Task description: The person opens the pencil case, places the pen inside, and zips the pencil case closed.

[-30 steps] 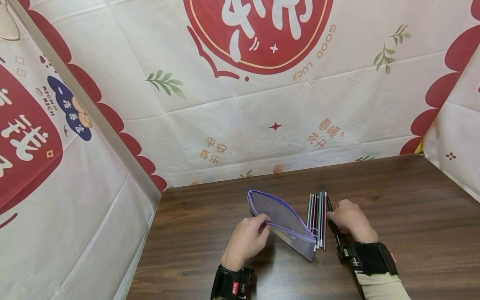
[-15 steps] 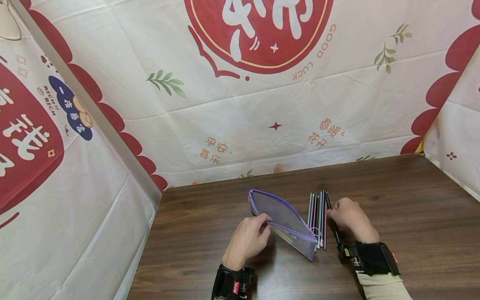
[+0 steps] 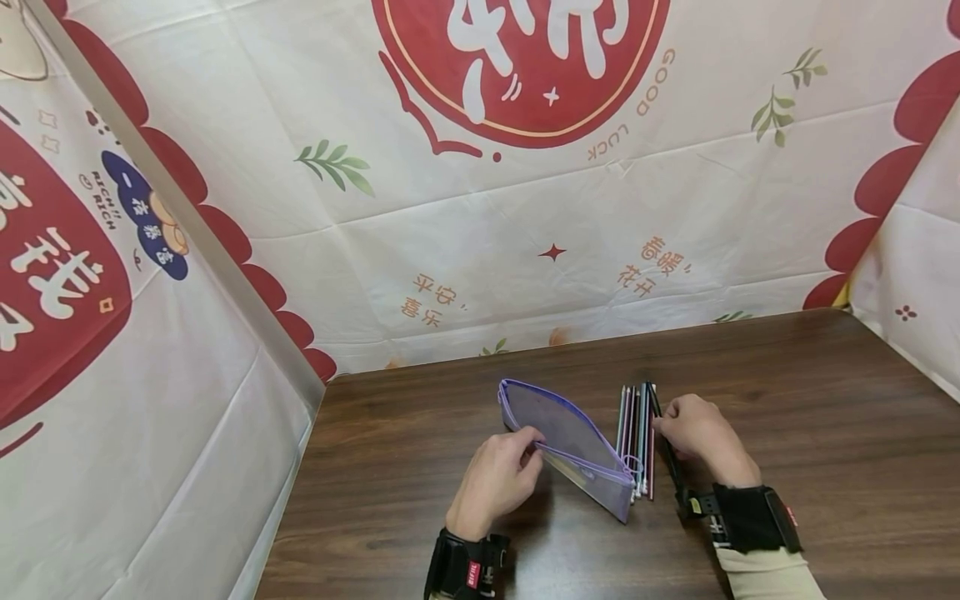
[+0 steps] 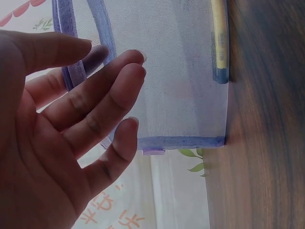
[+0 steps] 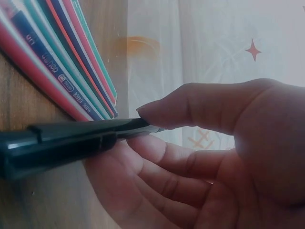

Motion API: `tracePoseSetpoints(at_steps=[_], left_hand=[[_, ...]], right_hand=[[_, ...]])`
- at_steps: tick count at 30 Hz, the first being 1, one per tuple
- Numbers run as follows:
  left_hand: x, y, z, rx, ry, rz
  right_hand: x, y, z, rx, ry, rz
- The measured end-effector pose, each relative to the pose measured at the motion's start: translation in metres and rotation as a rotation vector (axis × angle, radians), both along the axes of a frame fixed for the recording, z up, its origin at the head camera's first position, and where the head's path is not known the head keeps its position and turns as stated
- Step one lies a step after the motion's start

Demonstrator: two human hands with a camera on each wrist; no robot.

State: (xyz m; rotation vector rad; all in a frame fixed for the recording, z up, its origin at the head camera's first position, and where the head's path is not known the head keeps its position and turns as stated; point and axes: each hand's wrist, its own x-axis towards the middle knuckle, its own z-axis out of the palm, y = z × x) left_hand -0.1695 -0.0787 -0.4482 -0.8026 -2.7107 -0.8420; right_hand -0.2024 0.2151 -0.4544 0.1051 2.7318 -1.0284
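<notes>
A purple mesh pencil case (image 3: 566, 421) stands tilted on the table with its zipped mouth spread apart. My left hand (image 3: 495, 479) pinches the near edge of that mouth between thumb and index finger; the other fingers curve loosely outside the mesh. Through the mesh a yellow stick with a dark end (image 4: 219, 40) shows inside the case. To the right of the case lies a row of several pencils (image 3: 636, 425), coloured red, teal and dark blue. My right hand (image 3: 697, 429) holds a black pen (image 5: 71, 143) between thumb and fingers, just beside the row.
The brown wooden table (image 3: 360, 517) spreads around both hands. Behind it hangs a printed white cloth (image 3: 450, 225), and another cloth panel (image 3: 187, 400) stands along the left side. The case's right corner reaches over the near ends of the pencils.
The black pen's far end has swung slightly left, toward the pencils. My left hand and the pencil case hold nearly the same place.
</notes>
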Motion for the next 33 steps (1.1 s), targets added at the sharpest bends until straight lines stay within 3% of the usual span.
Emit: tracePoseSetpoints(at_steps=[19, 33], left_hand=[[-0.001, -0.001, -0.001, -0.008, -0.006, 0.007], [0.000, -0.001, -0.001, -0.011, 0.001, 0.008]], right_hand=[[0.001, 0.000, 0.004, 0.006, 0.036, 0.002], [0.004, -0.002, 0.015, 0.035, 0.133, -0.013]])
